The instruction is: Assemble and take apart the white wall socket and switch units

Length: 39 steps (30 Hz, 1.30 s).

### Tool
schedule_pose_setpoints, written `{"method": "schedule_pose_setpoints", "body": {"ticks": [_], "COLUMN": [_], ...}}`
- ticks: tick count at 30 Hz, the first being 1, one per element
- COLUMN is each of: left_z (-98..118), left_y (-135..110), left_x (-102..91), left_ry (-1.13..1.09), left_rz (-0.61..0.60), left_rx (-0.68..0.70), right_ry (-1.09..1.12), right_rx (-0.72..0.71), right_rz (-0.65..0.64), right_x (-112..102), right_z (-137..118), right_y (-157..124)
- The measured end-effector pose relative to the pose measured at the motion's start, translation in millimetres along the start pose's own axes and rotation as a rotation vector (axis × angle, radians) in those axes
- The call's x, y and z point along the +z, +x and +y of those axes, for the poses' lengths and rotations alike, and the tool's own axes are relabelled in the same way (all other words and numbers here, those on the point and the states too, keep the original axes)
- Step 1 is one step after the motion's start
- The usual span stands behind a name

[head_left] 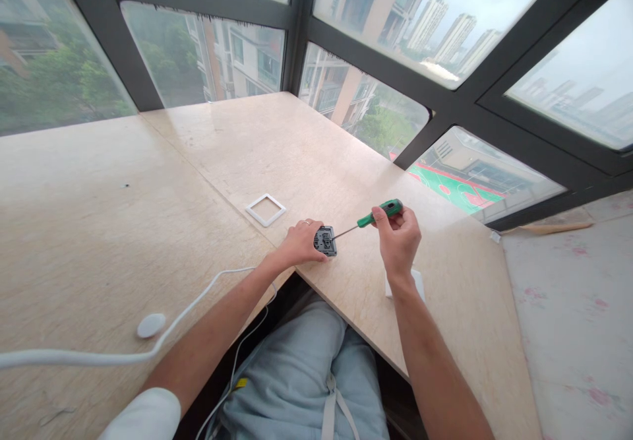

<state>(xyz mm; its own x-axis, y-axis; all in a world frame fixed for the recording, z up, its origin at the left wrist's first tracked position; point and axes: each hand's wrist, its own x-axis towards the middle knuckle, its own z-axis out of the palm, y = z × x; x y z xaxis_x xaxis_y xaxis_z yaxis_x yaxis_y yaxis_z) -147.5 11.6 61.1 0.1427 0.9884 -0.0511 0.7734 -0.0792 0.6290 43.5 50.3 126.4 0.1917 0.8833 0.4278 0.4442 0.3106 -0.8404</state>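
Note:
My left hand [302, 242] grips a small square dark-grey plastic part [326, 241], which looks like the back of a wall switch or socket, and steadies it at the table's near edge. In my right hand [399, 237] is a screwdriver [380, 213] with a green and black handle, held by thumb and fingers. Its thin shaft slants down to the left, and the tip meets the face of the grey part. Whether the tip sits in a screw is too small to tell. Beyond my left hand lies a white square frame [266, 210], flat on the table.
A white block-like piece [405, 284] is partly hidden under my right wrist. On the left, a white cable [188, 314] crosses the beige stone-patterned tabletop [99, 229] beside a round white disc [151, 325]. Dark-framed windows [297, 37] border the far sides.

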Motion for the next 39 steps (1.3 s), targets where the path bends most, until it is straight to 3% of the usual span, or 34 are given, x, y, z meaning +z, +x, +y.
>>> {"method": "schedule_pose_setpoints", "body": {"ticks": [16, 19, 23, 26, 30, 33, 35, 39], "left_z": [0, -1, -2, -2, -1, 0, 0, -1], "left_y": [0, 1, 2, 2, 1, 1, 1, 1], "left_x": [-0.6, 0.4, 2.3, 2.7, 1.7, 1.0, 1.2, 1.5], "left_ry": [-0.014, -0.012, -0.005, 0.005, 0.013, 0.011, 0.012, 0.019], "left_rz": [-0.006, -0.002, 0.014, 0.019, 0.015, 0.016, 0.017, 0.015], "left_rx": [0.000, 0.000, 0.011, 0.016, 0.011, 0.007, 0.009, 0.009], "right_ry": [0.138, 0.221, 0.250, 0.057, -0.335, -0.522, -0.537, -0.464], "right_rx": [0.159, 0.131, 0.084, -0.046, -0.276, -0.263, -0.247, -0.384], "right_rz": [0.022, -0.090, -0.339, -0.424, -0.365, -0.404, -0.537, -0.854], "right_x": [-2, -5, -9, -9, -6, -9, -16, -31], "right_z": [13, 7, -12, -30, -52, -64, -69, -72], "right_y": [4, 7, 10, 9, 5, 9, 15, 24]}}
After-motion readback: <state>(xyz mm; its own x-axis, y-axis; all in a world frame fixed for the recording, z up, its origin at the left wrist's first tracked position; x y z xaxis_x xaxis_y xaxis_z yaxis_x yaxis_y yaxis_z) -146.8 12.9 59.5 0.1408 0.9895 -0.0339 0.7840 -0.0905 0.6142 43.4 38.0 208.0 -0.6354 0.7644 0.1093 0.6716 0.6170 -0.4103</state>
